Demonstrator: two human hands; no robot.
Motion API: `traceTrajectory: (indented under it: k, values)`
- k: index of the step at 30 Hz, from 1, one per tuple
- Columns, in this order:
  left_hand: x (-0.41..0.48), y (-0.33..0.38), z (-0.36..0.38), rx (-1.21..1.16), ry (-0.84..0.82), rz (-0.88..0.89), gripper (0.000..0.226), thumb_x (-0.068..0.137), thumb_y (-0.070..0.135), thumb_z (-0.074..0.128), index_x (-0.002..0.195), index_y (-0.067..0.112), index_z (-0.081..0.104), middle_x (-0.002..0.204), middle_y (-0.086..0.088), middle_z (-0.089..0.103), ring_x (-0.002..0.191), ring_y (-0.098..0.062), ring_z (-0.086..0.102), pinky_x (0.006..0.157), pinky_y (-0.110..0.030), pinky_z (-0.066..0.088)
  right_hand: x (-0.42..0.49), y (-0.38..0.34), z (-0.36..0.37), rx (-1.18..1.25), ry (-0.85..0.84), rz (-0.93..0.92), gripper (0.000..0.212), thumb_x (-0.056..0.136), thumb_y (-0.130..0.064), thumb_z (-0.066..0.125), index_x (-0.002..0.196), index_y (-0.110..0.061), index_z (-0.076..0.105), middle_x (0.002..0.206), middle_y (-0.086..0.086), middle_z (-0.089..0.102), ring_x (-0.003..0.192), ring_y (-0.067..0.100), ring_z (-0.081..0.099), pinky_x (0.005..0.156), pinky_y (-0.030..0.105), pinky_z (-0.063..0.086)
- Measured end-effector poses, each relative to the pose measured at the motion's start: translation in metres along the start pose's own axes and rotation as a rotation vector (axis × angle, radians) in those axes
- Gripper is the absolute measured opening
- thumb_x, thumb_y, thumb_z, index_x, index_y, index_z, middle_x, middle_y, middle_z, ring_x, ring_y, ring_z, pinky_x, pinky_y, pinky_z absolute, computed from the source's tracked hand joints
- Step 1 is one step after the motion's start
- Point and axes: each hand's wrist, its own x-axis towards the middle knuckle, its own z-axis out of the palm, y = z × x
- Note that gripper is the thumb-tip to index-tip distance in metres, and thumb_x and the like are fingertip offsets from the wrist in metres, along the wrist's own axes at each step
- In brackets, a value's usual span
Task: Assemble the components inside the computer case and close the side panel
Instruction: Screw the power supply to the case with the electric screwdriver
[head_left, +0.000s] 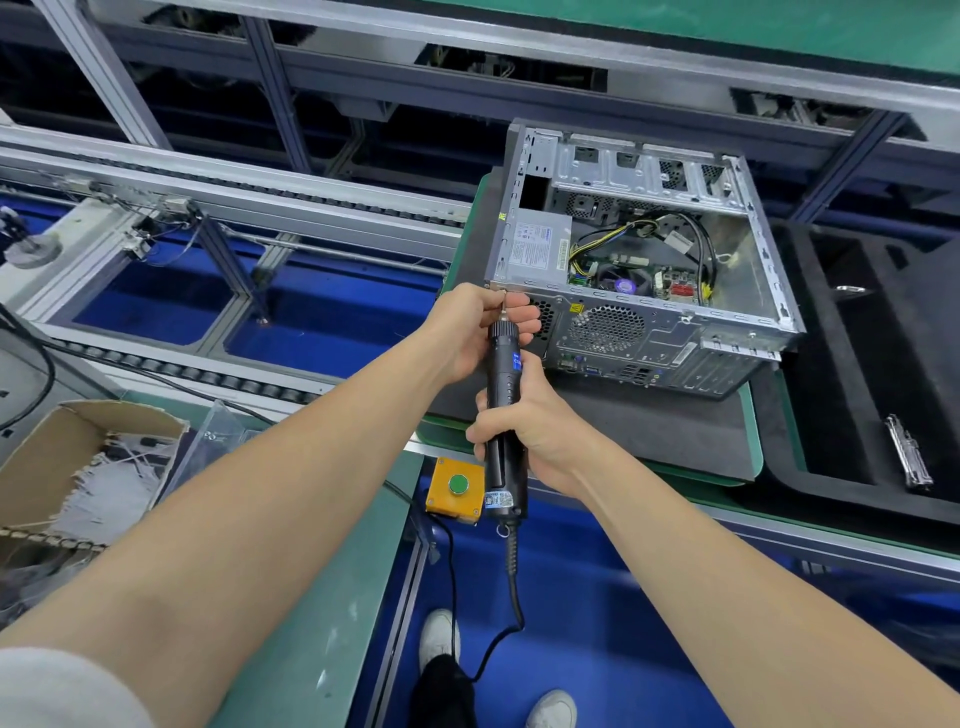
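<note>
Right hand (524, 426) grips black screwdriver (503, 415); left hand (483, 332) pinches its tip at the rear corner of the open computer case (644, 260) on a dark mat (649, 431). Yellow button box (456, 488) just below; cardboard box (78, 467) at left.

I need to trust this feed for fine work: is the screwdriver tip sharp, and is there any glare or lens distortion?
Head view: the electric screwdriver body is sharp, but its tip at the computer case corner is tiny and partly hidden by the left hand; even lighting, mild sheen on the case metal; wide-angle bending of the conveyor rails.
</note>
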Motion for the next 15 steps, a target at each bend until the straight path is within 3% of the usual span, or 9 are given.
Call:
traceTrajectory:
  k: [7,15]
  values:
    - [0.0,-0.0034,-0.0041,0.052,0.002,0.004,0.03,0.103,0.007,0.043,0.116,-0.01,0.064,0.094,-0.022,0.073,0.081,-0.033,0.071,0.082,-0.042,0.062,0.0024,0.0012,0.0002,0.018,-0.002,0.01,0.085,0.069,0.021,0.069,0.134,-0.026,0.04,0.097,0.015,0.05,0.072,0.028,0.053,0.065,0.042,0.053]
    - [-0.0011,-0.0078,-0.0059,-0.006,-0.028,0.029,0.029,0.105,0.013,0.048,0.119,-0.006,0.065,0.104,-0.018,0.076,0.086,-0.027,0.075,0.08,-0.037,0.063,0.0036,0.0015,-0.0027,-0.001,0.003,0.026,0.092,0.058,0.011,0.072,0.134,-0.028,0.04,0.092,0.013,0.051,0.065,0.026,0.055,0.059,0.038,0.055]
